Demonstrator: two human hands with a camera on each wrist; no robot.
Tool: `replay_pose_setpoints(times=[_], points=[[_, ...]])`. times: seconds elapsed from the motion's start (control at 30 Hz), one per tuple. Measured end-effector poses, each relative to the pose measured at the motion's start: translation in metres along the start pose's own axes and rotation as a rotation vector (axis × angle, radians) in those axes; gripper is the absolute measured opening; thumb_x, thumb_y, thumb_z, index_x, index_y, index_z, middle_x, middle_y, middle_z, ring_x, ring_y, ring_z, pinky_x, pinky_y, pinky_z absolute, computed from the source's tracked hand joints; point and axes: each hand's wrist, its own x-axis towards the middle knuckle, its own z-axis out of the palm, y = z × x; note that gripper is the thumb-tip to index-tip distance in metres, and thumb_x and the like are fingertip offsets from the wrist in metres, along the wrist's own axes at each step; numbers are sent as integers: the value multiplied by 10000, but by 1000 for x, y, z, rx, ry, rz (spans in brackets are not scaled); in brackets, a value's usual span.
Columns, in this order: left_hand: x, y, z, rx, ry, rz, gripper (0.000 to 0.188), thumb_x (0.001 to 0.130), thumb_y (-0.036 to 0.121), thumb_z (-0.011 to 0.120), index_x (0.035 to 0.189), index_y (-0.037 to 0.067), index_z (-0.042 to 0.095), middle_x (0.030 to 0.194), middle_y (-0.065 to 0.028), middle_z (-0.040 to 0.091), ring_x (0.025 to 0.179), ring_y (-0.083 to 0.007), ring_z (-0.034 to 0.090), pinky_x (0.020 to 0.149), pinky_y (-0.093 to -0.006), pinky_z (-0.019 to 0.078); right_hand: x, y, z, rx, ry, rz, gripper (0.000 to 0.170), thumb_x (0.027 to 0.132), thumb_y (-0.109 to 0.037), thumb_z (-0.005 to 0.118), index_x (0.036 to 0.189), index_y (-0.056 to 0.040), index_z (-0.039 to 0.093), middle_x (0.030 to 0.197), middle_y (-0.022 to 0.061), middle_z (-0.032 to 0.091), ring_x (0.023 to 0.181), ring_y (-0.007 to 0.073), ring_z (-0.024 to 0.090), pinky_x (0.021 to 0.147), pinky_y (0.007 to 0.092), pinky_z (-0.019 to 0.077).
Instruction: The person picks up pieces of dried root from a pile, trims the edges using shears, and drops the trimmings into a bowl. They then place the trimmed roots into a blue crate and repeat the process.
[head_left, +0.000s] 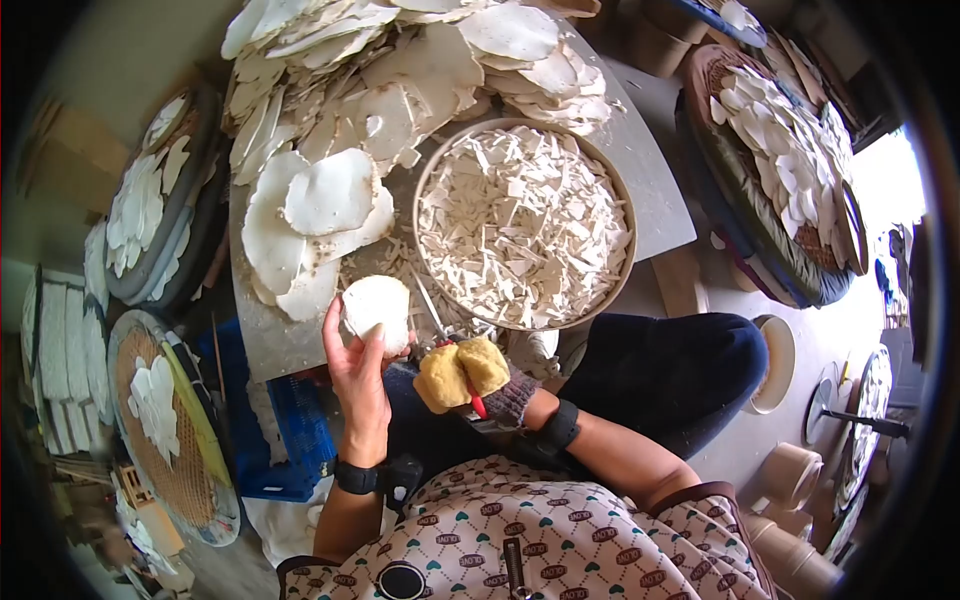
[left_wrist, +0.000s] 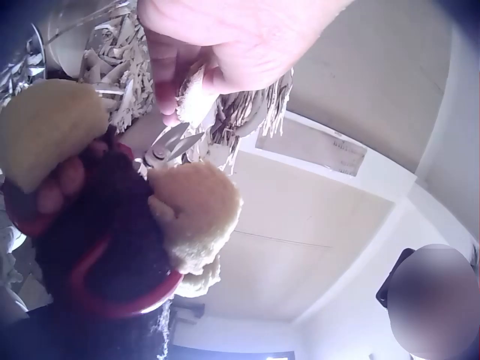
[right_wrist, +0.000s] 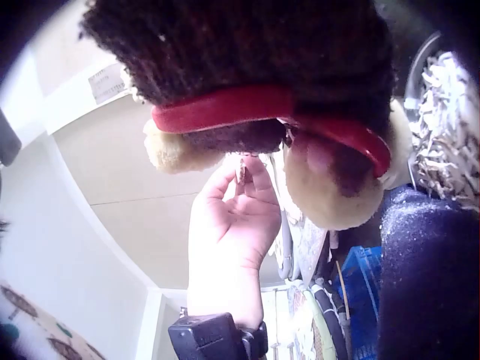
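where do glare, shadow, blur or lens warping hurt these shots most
Head view: strong fisheye bending with black corners, and glare from the bright opening at right. Left wrist view: hazy, the glove sunk in shadow, a smooth blurred patch at lower right. Right wrist view: the left hand looks washed out towards the wrist, beneath the dark glove.

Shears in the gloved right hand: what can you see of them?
The shears have grey, metal-looking blades joined at a round pivot, and curved red handles. The right hand grips them near the tub, with yellow, spongy-looking pads against the handles. The blades look parted and point toward the white piece in the left hand; whether they touch it, I cannot tell.
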Motion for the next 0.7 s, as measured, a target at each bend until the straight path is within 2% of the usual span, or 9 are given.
replay_pose_setpoints(times=[0.13,0.23,0.3,0.37,0.4,0.47,0.57,0.63,0.7], points=[[-8,-8,9,-48,45,49,562,877,35,527,1360,96,245,1048,-143,591,855,-194,607,714,-303,522,3,-2,2,-85,-5,-98,193,901,-100,474,1051,-4,548,994,112,617,933,204,595,826,307,472],[-9,-13,9,-76,69,51,587,865,14,551,1368,97,260,1040,-129,596,906,-151,573,803,-293,479,5,-3,-3,-544,-32,-337,206,880,-90,477,1069,-33,535,1013,124,607,961,262,579,825,337,462],[-9,-21,5,-85,59,52,597,863,14,559,1371,96,256,1029,-124,602,913,-147,569,796,-287,477,1,4,-7,-714,-64,-323,235,880,-89,482,1107,-40,513,1088,132,571,1014,260,546,862,342,441],[-10,-23,7,-118,62,56,591,862,-2,555,1367,90,262,1044,-132,602,928,-144,565,815,-279,465,-3,6,-6,-330,-98,-125,264,896,-91,483,1154,-34,491,1124,123,551,1038,230,532,896,325,428],[-10,-25,7,-122,80,50,594,860,-9,553,1368,89,260,1048,-137,601,935,-147,565,823,-282,464,-5,7,-6,-345,-101,-122,254,898,-94,484,1142,-27,501,1114,120,559,1029,223,539,889,316,435],[-9,-27,7,-138,101,32,607,856,-26,546,1376,85,254,1057,-150,599,959,-151,564,845,-288,459,-1,-7,-4,-76,-89,37,229,899,-88,480,1108,-6,526,1086,117,580,1007,215,558,855,289,457],[-7,-23,7,-160,82,22,603,859,-27,532,1381,66,246,1065,-156,595,928,-175,591,805,-311,502,-1,-11,-6,-474,-122,-75,346,781,-139,598,1113,-52,547,1104,118,584,1038,263,550,883,355,431],[-5,-27,9,-147,91,77,578,868,-2,519,1376,82,258,1088,-168,583,943,-208,596,812,-336,509,0,-8,-7,-486,-141,-31,398,738,-153,624,1120,-72,549,1108,124,583,1029,284,548,887,376,420],[-4,-29,7,-116,83,112,566,872,10,511,1375,84,259,1102,-173,576,956,-224,596,818,-349,511,-1,-3,-10,-617,-149,-148,381,758,-148,613,1124,-68,544,1110,125,581,1023,276,550,874,358,429]])
